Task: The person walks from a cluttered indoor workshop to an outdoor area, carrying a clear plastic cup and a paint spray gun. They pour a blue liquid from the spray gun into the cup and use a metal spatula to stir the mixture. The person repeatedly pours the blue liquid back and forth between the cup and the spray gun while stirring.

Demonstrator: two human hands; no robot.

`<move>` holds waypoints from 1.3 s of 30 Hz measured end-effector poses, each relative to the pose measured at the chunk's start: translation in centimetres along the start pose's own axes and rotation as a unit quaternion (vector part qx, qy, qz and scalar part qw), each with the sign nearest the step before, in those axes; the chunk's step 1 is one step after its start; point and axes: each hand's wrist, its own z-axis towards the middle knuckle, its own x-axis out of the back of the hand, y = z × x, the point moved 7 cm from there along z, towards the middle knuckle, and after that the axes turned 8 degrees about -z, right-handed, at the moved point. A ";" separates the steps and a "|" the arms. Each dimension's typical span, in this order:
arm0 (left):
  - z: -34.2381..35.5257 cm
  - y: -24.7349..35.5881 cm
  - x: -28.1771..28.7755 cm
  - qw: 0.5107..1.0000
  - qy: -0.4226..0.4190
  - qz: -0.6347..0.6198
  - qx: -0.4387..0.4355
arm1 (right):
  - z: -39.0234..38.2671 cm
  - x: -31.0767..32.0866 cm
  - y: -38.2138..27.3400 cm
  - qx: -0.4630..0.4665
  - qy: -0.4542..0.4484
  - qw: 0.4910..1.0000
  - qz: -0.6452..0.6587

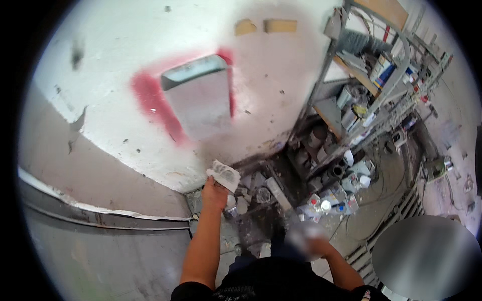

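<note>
Reaching forward with the bare left hand [215,194], closed at the fingers on the near edge of a crumpled whitish sheet [226,175] with greyish smudges. Cannot tell paper from cloth. Holding the sheet up near the foot of a white wall [271,105], beneath a grey tapered panel [203,108] and apart from it in the view. Holding the right hand [317,246] low, just beside the body on the right; too blurred to tell open from closed, or gripping from empty. Dressed in a black short-sleeved shirt [291,276]. Facing, against the wall, the panel, wider at the top than at the bottom, paler and bluish along the curved upper edge, and flanked left and right by red paint haze [148,98]. Higher up and to the right, also on the wall, 2 yellowish patches [280,25]. Just beyond the left hand, on the floor, a pale oblong block [277,193] among small clutter. Farther right, a metal-framed rack [324,78] crowded with cans [348,95]. In front of the rack, plastic containers [350,203], 1 with a red cap and 1 with a blue cap, near slatted grating [357,261].
</note>
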 end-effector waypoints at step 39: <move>-4.8 -32.4 9.9 0.601 -0.254 0.702 0.285 | -28.6 -22.2 31.9 -0.413 0.418 0.759 0.281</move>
